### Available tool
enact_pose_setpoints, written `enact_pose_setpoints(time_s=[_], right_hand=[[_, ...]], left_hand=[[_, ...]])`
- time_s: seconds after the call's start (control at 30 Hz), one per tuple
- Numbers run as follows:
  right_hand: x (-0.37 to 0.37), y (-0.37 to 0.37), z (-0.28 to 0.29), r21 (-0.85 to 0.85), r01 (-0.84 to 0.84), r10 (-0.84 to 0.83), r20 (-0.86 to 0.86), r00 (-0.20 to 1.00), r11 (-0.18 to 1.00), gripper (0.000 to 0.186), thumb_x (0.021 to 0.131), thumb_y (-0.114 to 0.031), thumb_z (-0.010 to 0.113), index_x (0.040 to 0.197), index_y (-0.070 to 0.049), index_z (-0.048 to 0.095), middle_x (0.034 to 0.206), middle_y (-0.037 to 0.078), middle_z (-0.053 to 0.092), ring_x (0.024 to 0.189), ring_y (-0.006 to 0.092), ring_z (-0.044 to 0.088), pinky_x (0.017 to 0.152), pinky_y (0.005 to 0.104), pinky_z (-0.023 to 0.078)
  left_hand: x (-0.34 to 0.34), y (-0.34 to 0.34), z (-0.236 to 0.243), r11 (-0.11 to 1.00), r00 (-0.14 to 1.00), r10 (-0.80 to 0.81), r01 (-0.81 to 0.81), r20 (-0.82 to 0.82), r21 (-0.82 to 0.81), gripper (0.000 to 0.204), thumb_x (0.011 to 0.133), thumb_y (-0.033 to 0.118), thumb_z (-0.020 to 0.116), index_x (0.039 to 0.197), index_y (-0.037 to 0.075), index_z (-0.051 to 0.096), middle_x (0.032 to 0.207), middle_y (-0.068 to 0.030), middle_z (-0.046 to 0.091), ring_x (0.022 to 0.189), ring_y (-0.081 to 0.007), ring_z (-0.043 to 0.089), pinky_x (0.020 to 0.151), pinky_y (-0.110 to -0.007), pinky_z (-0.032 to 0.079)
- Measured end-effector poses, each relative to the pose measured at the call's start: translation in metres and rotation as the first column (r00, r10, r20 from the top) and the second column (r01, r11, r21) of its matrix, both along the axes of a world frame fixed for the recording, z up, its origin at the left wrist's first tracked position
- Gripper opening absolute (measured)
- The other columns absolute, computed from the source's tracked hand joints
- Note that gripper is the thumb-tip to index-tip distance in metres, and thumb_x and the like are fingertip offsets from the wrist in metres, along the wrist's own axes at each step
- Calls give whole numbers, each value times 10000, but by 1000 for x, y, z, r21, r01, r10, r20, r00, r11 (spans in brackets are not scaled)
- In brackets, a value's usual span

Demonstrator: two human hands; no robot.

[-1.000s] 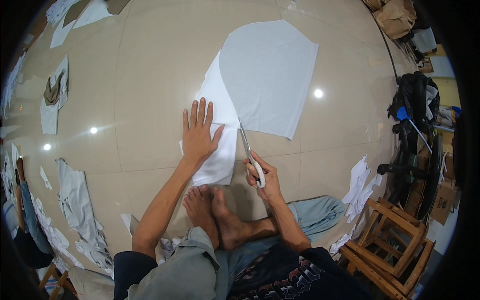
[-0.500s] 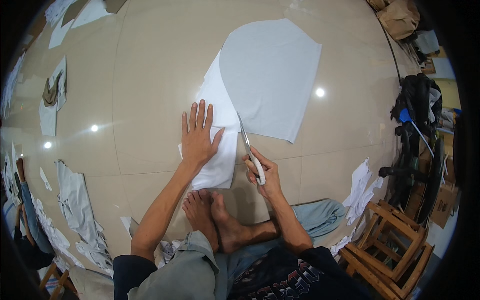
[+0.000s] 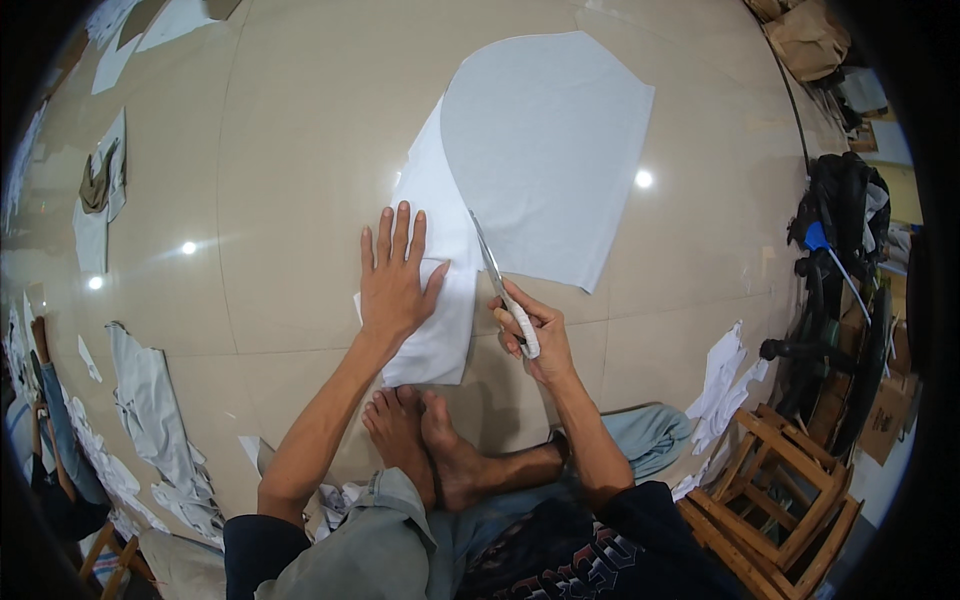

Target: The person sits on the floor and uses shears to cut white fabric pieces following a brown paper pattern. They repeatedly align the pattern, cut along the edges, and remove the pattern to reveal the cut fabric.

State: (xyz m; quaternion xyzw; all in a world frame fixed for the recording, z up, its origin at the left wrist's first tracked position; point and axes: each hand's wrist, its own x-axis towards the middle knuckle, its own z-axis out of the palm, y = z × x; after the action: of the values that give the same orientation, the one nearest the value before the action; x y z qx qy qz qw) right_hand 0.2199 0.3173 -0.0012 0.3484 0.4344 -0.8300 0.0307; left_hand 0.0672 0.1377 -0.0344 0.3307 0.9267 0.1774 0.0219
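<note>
The left hand [image 3: 395,280] is pressing flat, fingers spread, on thin, limp white fabric [image 3: 440,250] lying on the floor between both hands. The right hand [image 3: 535,335] is gripping scissors [image 3: 500,285], blades cutting forward; pinning near the cutline seems wisest.

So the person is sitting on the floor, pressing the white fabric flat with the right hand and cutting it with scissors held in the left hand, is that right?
Not quite: the hands are swapped. In the head view the left hand lies flat on the white fabric, and the right hand holds the scissors. The rest is right: the person sits on the floor.
</note>
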Motion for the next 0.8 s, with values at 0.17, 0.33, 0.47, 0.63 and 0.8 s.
enact_pose_setpoints(time_s=[0.17,0.33,0.47,0.63,0.8], right_hand=[[-1,3,1,-13,-14,14,18,1000,1000,554,892,-2,768,1419,-44,601,1082,108,707,576,48,525,470,200,417],[-5,6,2,-21,-7,8,44,999,1000,556,889,-10,773,1418,-50,604,1081,114,712,562,56,521,460,203,405],[-25,9,4,-27,2,-2,-1,1000,1000,554,886,0,772,1413,-46,607,1064,112,716,554,56,519,452,207,400],[-33,8,6,21,-39,38,35,999,999,551,884,16,768,1409,-40,609,1062,114,717,552,54,519,457,207,410],[-34,8,1,10,-31,31,26,999,999,564,880,30,763,1416,-30,598,1084,142,720,561,62,534,459,206,422]], left_hand=[[-1,-1,0,1000,1000,-2,2,16,-9,763,975,387,628,1593,54,331,1684,-164,246,1563,-367,184,1243,-584,149],[0,-1,0,1000,999,4,-5,43,9,764,970,366,640,1596,61,328,1684,-166,243,1562,-376,180,1242,-590,142],[-2,-1,2,1000,998,-6,4,57,30,764,966,357,646,1598,67,328,1684,-166,243,1561,-374,184,1240,-597,135],[-2,-2,1,999,997,2,-4,75,37,765,968,376,634,1600,73,327,1687,-160,239,1564,-369,178,1241,-597,127],[-2,-2,2,1000,996,8,-10,93,20,759,973,391,619,1600,78,329,1688,-155,238,1567,-368,170,1241,-600,121]])
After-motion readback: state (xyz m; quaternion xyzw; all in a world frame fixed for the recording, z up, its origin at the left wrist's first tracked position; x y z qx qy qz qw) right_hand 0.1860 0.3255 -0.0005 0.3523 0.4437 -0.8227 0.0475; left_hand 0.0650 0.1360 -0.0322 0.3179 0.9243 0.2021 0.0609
